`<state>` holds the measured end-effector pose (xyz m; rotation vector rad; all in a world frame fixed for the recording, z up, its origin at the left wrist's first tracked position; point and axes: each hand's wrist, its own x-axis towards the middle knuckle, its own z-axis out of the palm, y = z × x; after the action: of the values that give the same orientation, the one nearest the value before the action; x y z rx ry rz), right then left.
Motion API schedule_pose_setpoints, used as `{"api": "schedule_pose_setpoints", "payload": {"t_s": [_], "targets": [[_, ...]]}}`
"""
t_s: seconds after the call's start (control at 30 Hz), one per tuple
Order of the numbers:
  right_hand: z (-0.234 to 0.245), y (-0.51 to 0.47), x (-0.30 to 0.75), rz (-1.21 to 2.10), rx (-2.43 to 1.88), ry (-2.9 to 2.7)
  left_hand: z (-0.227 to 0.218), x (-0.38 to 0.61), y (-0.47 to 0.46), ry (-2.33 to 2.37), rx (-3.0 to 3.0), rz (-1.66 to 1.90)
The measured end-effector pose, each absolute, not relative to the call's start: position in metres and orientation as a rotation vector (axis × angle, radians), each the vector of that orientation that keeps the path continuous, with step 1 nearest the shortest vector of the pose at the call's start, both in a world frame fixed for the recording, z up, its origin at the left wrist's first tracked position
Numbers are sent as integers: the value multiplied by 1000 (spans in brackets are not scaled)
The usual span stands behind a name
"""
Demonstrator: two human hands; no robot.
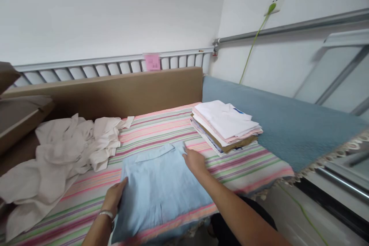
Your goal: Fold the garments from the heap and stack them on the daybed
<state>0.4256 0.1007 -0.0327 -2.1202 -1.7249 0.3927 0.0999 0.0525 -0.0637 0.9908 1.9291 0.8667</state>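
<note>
A light blue shirt (161, 182) lies folded into a flat block in front of me, with its collar band at the far side. My left hand (114, 195), with a bracelet on the wrist, is closed on the shirt's left edge; some of its fingers are hidden. At the far right corner of the shirt, my right hand (195, 160) pinches the cloth with curled fingers. Just beyond that hand stands a stack of folded clothes (226, 123), topped by a white shirt.
Crumpled cream-white clothes (77, 146) lie on the left of the striped bed cover (161, 128). Cardboard boxes (23, 119) stand at the far left. A brown board (129, 92) lines the back, and a blue padded cloth (276, 119) the right. A green cord (253, 42) hangs from the socket.
</note>
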Motion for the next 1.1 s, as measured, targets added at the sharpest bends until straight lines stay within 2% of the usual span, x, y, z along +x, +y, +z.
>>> {"api": "schedule_pose_setpoints", "payload": {"t_s": [0.1, 0.27, 0.43, 0.63, 0.9, 1.1], "targets": [[-35, 109, 430, 465, -2062, -1704, -63, 102, 56, 1840, 942, 906], [-44, 122, 438, 727, -1973, -1647, -65, 94, 57, 2162, 1265, 990], [-58, 135, 443, 863, -2063, -1587, -72, 90, 55, 2284, 1523, 761], [-43, 148, 435, 715, -2172, -1645, -74, 86, 75, 2186, 1389, 804], [-48, 145, 418, 250, -2206, -1783, -58, 91, 97, 2380, 1458, 905], [-78, 147, 422, 226, -2325, -1836, -82, 104, 91, 2467, 1575, 628]]}}
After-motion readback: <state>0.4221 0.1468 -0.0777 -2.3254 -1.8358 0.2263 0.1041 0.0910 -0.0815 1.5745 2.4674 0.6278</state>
